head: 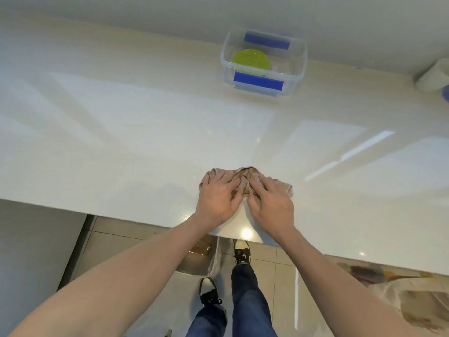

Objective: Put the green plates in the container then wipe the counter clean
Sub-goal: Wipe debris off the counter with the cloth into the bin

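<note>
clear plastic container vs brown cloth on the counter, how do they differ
The clear plastic container with blue clips is rigid and upright, standing untouched at the counter's far side with green plates inside. The crumpled brown cloth is soft and lies flat near the front edge, pressed under the left hand and right hand. Both rest on the white counter.

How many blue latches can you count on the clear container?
2: one blue latch on the container's far side, another on its near side. The end walls show none.
</note>
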